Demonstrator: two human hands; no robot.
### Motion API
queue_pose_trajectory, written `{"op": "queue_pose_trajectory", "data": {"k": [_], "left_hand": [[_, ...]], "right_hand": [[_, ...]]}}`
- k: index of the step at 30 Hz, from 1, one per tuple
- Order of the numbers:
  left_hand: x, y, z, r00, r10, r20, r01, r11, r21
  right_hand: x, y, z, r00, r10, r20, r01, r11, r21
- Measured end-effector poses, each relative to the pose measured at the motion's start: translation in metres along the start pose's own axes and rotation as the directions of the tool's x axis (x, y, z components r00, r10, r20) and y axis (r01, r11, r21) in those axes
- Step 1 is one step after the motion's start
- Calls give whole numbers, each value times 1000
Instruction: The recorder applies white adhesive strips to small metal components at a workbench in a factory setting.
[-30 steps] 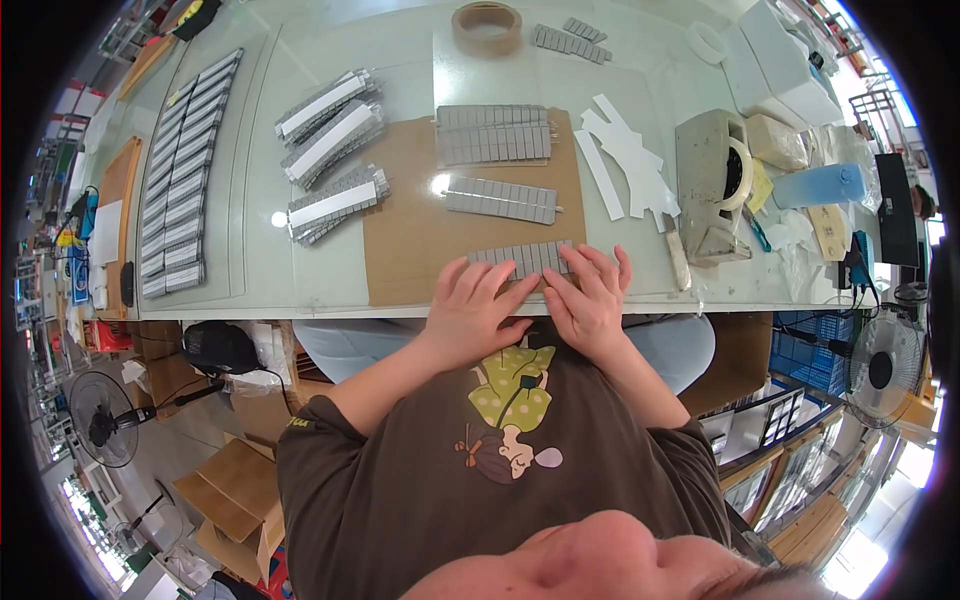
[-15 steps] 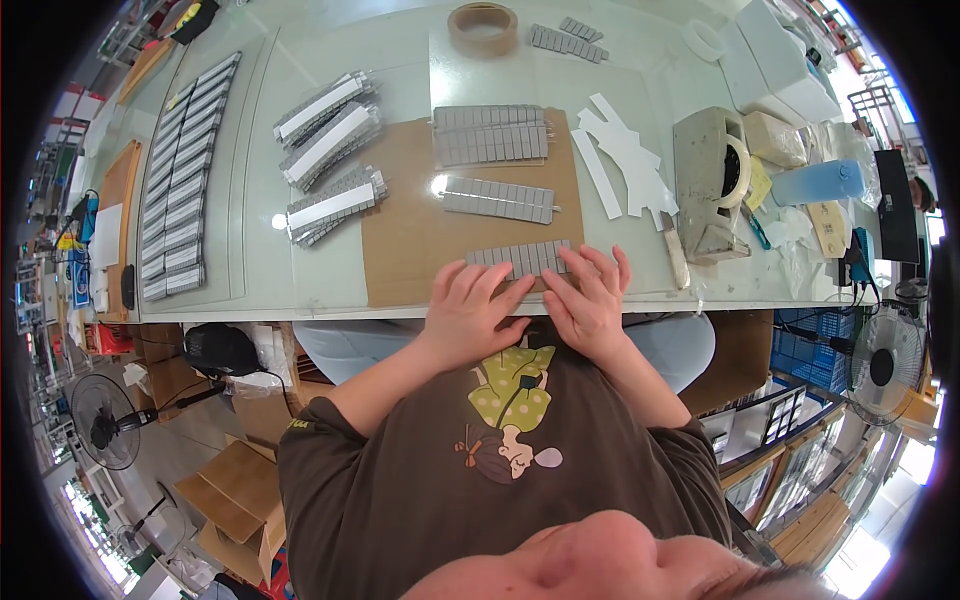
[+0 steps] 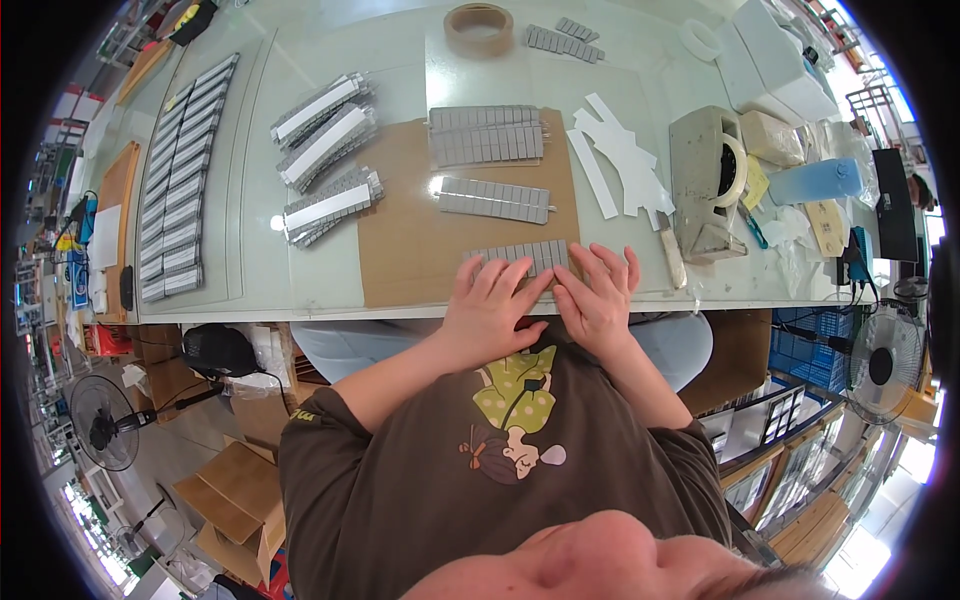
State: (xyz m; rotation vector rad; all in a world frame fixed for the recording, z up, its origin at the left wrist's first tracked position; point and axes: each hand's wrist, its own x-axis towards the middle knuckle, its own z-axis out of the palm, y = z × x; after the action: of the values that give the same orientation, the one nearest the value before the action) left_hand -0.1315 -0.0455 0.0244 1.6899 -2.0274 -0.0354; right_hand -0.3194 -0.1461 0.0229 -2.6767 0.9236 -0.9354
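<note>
A grey segmented strip (image 3: 543, 256), made of narrow blocks side by side, lies at the near edge of a brown cardboard sheet (image 3: 405, 270). My left hand (image 3: 492, 308) rests over its left and middle part, fingers stretched across it and thumb apart below. At the right end is my right hand (image 3: 600, 300), its fingers spread and an index fingertip close to the left one. Part of the strip is hidden under my fingers. Farther up the cardboard lie another grey segmented strip (image 3: 495, 200) and a group of similar strips (image 3: 485, 135).
Left of the cardboard are bundled strips with white bands (image 3: 330, 150) and a long row of strips (image 3: 190, 180). White paper strips (image 3: 625, 165), a knife (image 3: 673, 258) and a tape dispenser (image 3: 700, 185) are at right. A tape roll (image 3: 478, 30) lies at the back.
My left hand has slid to the right along the strip and covers more of its middle. My right hand has shifted slightly and stays at the right end.
</note>
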Motion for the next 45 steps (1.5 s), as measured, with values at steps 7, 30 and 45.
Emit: {"op": "queue_pose_trajectory", "data": {"k": [7, 30, 45], "left_hand": [[0, 0, 0, 1000, 3, -3, -3, 1000, 5], [0, -3, -1, 994, 39, -100, -42, 999, -34], [-49, -47, -25, 958, 5, -287, -9, 1000, -15]], "right_hand": [[1, 0, -1, 1000, -3, -6, 3, 1000, 0], [1, 1, -5, 997, -32, 69, 30, 999, 24], [-5, 49, -28, 964, 40, 262, 10, 982, -187]]}}
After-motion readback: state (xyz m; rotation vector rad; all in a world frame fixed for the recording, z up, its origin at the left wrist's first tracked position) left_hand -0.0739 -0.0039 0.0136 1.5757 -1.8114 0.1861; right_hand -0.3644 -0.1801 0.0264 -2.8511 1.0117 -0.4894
